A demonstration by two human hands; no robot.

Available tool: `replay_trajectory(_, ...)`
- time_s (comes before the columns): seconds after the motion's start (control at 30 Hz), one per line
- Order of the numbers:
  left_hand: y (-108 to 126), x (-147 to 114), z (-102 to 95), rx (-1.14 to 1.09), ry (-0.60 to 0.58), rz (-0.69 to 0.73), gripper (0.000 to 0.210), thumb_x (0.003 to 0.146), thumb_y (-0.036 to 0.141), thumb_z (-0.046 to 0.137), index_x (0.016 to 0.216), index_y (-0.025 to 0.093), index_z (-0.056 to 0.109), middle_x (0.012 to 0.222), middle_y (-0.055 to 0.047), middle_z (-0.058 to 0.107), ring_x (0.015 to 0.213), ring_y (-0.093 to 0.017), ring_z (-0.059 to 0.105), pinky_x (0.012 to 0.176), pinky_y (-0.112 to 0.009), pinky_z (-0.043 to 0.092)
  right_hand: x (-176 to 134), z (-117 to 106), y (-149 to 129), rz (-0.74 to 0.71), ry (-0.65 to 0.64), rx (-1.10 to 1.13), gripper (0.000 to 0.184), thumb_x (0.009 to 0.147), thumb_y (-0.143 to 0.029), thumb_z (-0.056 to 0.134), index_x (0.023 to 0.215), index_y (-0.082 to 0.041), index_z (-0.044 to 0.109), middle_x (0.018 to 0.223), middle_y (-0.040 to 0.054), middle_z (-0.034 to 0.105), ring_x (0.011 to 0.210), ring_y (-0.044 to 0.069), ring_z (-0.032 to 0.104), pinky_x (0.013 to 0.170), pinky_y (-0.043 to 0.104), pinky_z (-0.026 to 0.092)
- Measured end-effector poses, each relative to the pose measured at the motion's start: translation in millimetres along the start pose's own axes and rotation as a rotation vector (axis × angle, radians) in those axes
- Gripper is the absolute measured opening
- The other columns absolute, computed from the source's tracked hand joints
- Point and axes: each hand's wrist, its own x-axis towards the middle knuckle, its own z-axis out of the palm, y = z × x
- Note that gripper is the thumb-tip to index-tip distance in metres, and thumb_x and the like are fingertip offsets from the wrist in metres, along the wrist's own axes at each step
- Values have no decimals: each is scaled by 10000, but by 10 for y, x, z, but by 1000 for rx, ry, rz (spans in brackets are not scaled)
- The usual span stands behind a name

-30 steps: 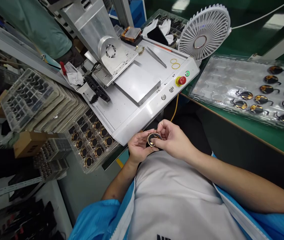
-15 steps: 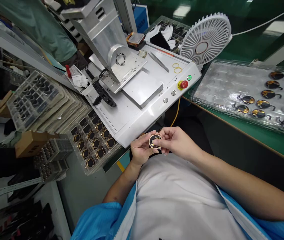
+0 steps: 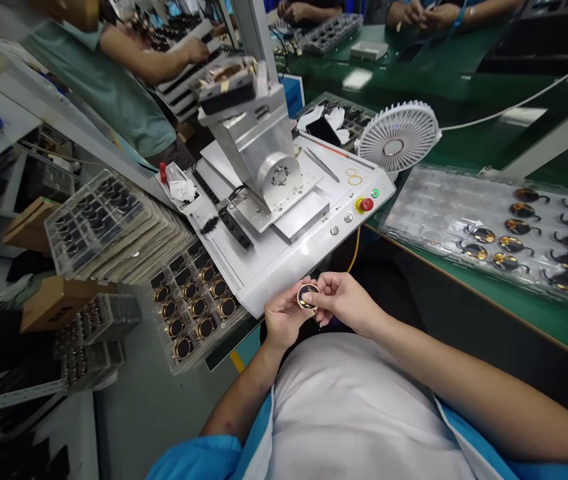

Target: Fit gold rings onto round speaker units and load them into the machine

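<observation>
A round watch case [image 3: 307, 295] with a gold rim and a dark face is held close to my body, just in front of the white machine's front edge. My left hand [image 3: 281, 317] grips it from the left side, fingers curled around the rim. From the right, my right hand [image 3: 348, 301] pinches it, with the thumb pressed on the dark face. Its underside is hidden by my fingers. Several similar gold-rimmed watch cases [image 3: 197, 307] sit in a clear tray [image 3: 220, 328] to the left of my hands.
A white machine [image 3: 284, 267] bears a metal fixture [image 3: 277, 170], tweezers [image 3: 321, 165], yellow rings [image 3: 354, 178] and a red button [image 3: 365, 204]. A white fan [image 3: 397, 137] stands behind. Right lies a clear tray [image 3: 427, 200] of dark round parts with tails. Stacked trays [image 3: 114, 233] stand left. Co-workers' hands [image 3: 427, 15] show at the back.
The view has tilted up, so the machine and trays appear lower and people at the back have come into sight. Both hands keep hold of the watch case; the thumb stays on its face.
</observation>
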Motion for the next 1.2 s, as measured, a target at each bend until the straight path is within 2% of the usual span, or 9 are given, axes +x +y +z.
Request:
replay_trajectory(0.1, 53, 44, 15, -34, 110, 1, 437, 816, 386, 880, 1231, 333, 754, 1270, -64, 781, 1187, -293, 747, 1071, -486, 597, 238, -151, -246, -90, 40, -183, 591, 531, -577, 1000, 750, -177, 624, 595, 38, 690, 455, 148, 621, 364, 207, 493)
replay_trajectory(0.2, 173, 87, -18, -39, 89, -46, 419, 833, 409, 861, 1221, 311, 738, 1285, -79, 759, 1123, -325, 771, 1012, -538, 623, 540, -414, -603, -259, 337, -181, 548, 649, -585, 955, 805, -202, 594, 552, 6, 641, 381, 126, 537, 327, 218, 432)
replay_trajectory(0.27, 239, 103, -46, -18, 38, -68, 431, 812, 380, 881, 1209, 297, 737, 1261, -79, 757, 1037, -307, 797, 900, -474, 673, 729, -560, -817, -293, 486, -174, 492, 727, -537, 926, 776, -217, 555, 500, -10, 589, 349, 122, 489, 322, 230, 408)
replay_trajectory(0.33, 266, 110, -59, 20, 12, -57, 505, 743, 329, 935, 1207, 280, 744, 1192, -78, 780, 940, -262, 811, 803, -379, 687, 866, -642, -957, -282, 513, -187, 449, 758, -457, 917, 731, -221, 536, 478, -13, 561, 336, 113, 454, 321, 232, 382)
replay_trajectory(0.5, 241, 99, -6, 163, 53, 45, 660, 629, 200, 985, 1243, 222, 743, 1150, -121, 809, 941, -232, 797, 856, -356, 673, 813, -585, -939, -369, 486, -197, 418, 767, -412, 888, 660, -210, 537, 474, -26, 535, 356, 83, 416, 361, 219, 363)
replay_trajectory(0.6, 246, 87, 54, 308, 57, 115, 685, 663, 170, 955, 1303, 200, 713, 1184, -138, 802, 1039, -259, 791, 946, -379, 658, 507, -445, -758, -404, 331, -206, 448, 715, -488, 902, 664, -203, 561, 486, -22, 556, 370, 87, 441, 373, 213, 348)
replay_trajectory(0.73, 269, 89, 121, 446, 33, 171, 786, 706, 156, 923, 1430, 215, 623, 1277, -150, 768, 1098, -269, 781, 980, -369, 650, 52, -243, -490, -236, 46, -259, 446, 692, -529, 903, 699, -196, 606, 495, -13, 588, 381, 113, 492, 381, 217, 380)
replay_trajectory(0.8, 275, 96, 142, 487, 30, 185, 789, 719, 161, 916, 1445, 211, 611, 1293, -155, 759, 1107, -278, 779, 985, -368, 650, -82, -175, -383, -165, -15, -277, 432, 703, -527, 891, 707, -194, 615, 517, -2, 613, 395, 124, 518, 389, 221, 406)
replay_trajectory(1.2, 276, 71, 154, 637, 20, 291, 684, 799, 167, 857, 1436, 215, 613, 1291, -145, 762, 1118, -268, 778, 1004, -362, 650, -95, -143, -225, -221, 64, -436, 220, 769, -354, 730, 713, -197, 587, 560, -6, 627, 437, 111, 523, 415, 200, 386)
